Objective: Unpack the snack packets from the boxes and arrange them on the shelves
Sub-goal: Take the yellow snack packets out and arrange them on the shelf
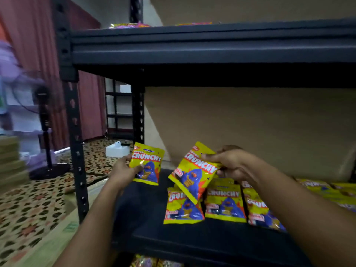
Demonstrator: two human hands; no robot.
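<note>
Packets in yellow and purple, printed "CRUNCHY", are the matter here. The left hand (123, 170) pinches one packet (146, 166) by its lower left edge, thumb across the front and fingers curled behind, holding it upright above the left end of the shelf (146, 212). The right hand (231, 163) grips a second packet (194, 172) by its top right corner, thumb on the front and fingers folded under; this packet hangs tilted, its lower corner over the row (224, 202) on the shelf.

That row stands along the shelf's middle: one packet below the tilted one, one to its right, and a third partly hidden behind the right forearm. More packets (323, 189) lie further right on the same shelf, blurred. The shelf's left end, under the left hand's packet, is bare dark board.

Behind the shelf stands brown cardboard (250, 128). Above it is an upper shelf (192, 45) with bright wrappers just visible on top. Below the shelf's front edge, more wrappers show dimly. Left of the shelf, past its black upright (74, 122), the patterned floor (30, 205) carries a standing fan (45, 132), a white box (117, 150) and a red curtain (38, 45) behind.
</note>
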